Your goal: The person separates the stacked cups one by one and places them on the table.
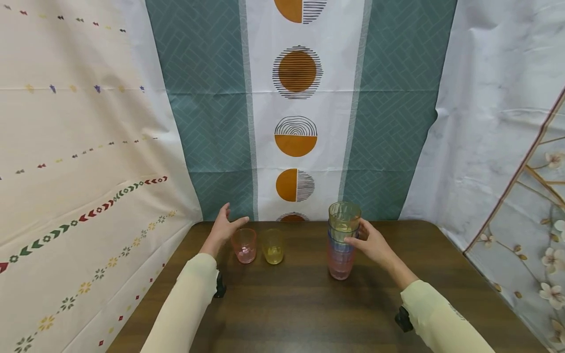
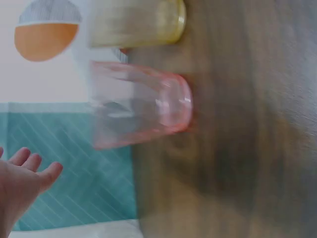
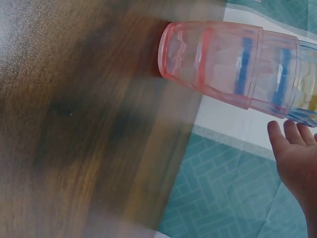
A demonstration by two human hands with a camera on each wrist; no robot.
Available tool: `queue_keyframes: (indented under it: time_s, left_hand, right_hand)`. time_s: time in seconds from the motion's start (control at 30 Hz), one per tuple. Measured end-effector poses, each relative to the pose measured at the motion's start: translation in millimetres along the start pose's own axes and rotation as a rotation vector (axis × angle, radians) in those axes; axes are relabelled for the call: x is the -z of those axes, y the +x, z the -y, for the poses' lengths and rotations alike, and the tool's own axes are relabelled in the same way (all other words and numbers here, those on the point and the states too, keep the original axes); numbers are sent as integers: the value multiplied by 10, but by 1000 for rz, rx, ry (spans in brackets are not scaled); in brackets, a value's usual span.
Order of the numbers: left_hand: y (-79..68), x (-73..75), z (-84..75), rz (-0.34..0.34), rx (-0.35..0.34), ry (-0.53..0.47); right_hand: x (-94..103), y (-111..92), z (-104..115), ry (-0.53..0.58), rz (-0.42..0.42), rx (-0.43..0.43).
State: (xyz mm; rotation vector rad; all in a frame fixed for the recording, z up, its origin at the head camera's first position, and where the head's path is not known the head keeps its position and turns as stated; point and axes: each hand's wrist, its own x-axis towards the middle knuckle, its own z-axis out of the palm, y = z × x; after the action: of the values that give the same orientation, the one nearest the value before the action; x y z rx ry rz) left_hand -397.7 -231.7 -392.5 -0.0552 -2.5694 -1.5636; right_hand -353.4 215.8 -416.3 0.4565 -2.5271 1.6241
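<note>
Near the back left of the table, my left hand (image 1: 226, 228) is raised with fingers spread, beside a clear pink cup (image 1: 244, 246). Just right of that cup stands a clear yellow cup (image 1: 273, 250). In the left wrist view the left hand (image 2: 22, 186) is apart from the pink cup. At the right, a tall stack of nested clear cups (image 1: 341, 255) stands upright, pink at the bottom, blue above, yellow on top. My right hand (image 1: 374, 245) is at its upper right side, thumb overlapping its front; in the right wrist view its loosely extended fingertips (image 3: 292, 130) reach the stack's edge.
Everything stands on a dark wooden table (image 1: 291, 309). A teal and white patterned cloth (image 1: 207, 122) hangs right behind its far edge. Patterned cream cloth (image 1: 88, 196) hangs on the left, and white floral cloth (image 1: 499, 122) on the right.
</note>
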Motion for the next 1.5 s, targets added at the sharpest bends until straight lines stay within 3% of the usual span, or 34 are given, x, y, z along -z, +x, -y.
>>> queue_keyframes:
  time_s: [0.23, 0.47, 0.63, 1.2, 1.5]
  left_hand:
    - [43, -91, -348, 42, -67, -7]
    - [22, -332, -648, 100, -131, -40]
    - [-10, -532, -825, 123, -132, -78]
    - [-131, -1177, -1255, 335, -239, -102]
    - [-234, -1535, -1395, 391, -271, -90]
  right_hand:
    - [6, -29, -32, 19, 10, -10]
    - [-12, -65, -22, 7, -3, -1]
    - [-58, -48, -4, -3, -11, 19]
    - [-95, -34, -40, -38, -9, -9]
    - [-101, -52, 1, 19, 15, -7]
